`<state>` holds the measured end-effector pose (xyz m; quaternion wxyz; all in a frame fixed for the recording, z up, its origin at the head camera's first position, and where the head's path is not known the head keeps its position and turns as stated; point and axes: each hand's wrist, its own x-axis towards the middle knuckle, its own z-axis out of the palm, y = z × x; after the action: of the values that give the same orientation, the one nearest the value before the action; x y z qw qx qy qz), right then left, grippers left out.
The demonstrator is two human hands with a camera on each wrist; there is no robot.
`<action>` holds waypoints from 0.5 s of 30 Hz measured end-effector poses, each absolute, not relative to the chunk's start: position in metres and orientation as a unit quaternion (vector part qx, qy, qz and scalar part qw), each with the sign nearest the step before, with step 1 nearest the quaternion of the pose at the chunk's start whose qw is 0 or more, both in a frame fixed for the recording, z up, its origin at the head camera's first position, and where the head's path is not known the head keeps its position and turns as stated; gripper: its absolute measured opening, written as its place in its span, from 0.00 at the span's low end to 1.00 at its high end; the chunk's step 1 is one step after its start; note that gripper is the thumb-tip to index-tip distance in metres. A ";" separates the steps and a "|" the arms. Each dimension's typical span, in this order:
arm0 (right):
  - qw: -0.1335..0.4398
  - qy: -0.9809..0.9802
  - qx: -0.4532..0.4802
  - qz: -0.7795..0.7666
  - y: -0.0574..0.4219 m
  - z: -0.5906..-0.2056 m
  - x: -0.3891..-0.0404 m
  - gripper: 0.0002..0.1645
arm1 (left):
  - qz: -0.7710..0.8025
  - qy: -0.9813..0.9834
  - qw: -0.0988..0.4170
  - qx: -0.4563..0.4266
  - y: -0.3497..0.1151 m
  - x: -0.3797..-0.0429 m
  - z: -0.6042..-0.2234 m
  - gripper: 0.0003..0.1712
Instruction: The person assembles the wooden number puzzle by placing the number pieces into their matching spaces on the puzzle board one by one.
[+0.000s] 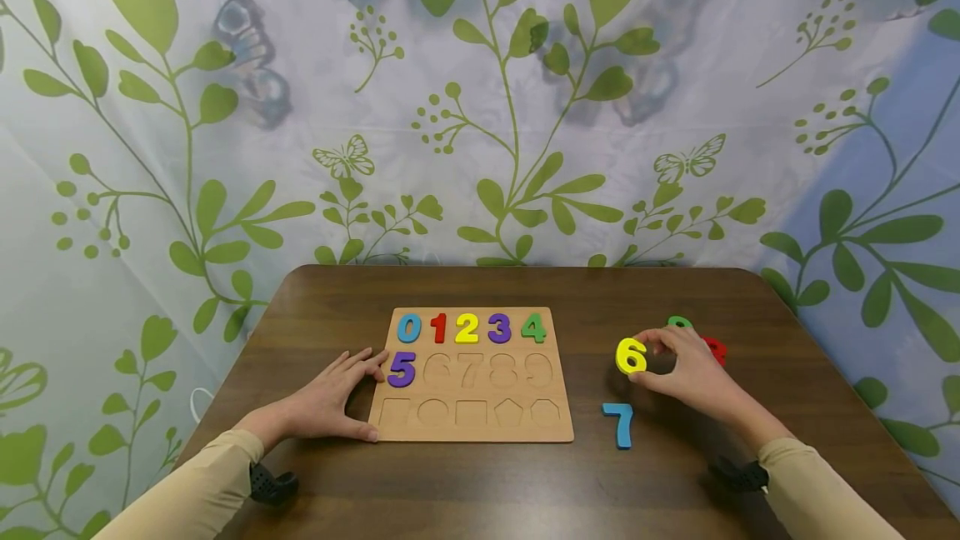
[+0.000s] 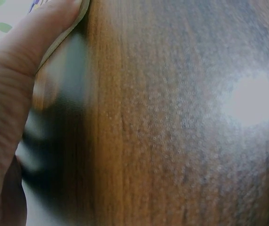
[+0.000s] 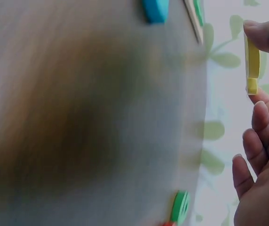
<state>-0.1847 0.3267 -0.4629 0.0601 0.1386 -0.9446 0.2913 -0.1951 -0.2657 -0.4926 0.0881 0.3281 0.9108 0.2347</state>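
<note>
My right hand (image 1: pixel 693 373) pinches a yellow number 6 (image 1: pixel 623 357) between thumb and fingers, over the table right of the board. Edge-on, the same yellow 6 (image 3: pixel 253 61) shows in the right wrist view. A wooden number board (image 1: pixel 480 390) lies flat, with 0 to 4 filling its top row and a purple 5 (image 1: pixel 409 371) at the left of its second row. My left hand (image 1: pixel 322 402) is spread along the board's left edge, fingertips beside the 5 and thumb at the near corner. In the left wrist view the thumb (image 2: pixel 26 37) touches the board's edge.
A blue 7 (image 1: pixel 623 427) lies on the brown table (image 1: pixel 465 490), nearer than the right hand. Beyond that hand are a green piece (image 1: pixel 678 322) and a red piece (image 1: pixel 717 349), both partly hidden by it. A patterned curtain (image 1: pixel 465 107) hangs behind the table.
</note>
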 end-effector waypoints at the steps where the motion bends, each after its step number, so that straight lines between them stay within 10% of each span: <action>1: 0.060 -0.944 0.143 0.292 0.321 -0.462 -0.187 0.35 | 0.234 0.911 0.088 0.328 -0.266 -0.195 -0.492 0.43; 15: 0.048 -0.929 0.214 0.299 0.242 -0.452 -0.214 0.31 | 0.237 0.912 0.091 0.322 -0.266 -0.195 -0.491 0.43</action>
<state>-0.2138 0.2425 -0.4520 0.0482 0.2137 -0.9288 0.2990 -0.1947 -0.2656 -0.4913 0.0911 0.3225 0.9120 0.2367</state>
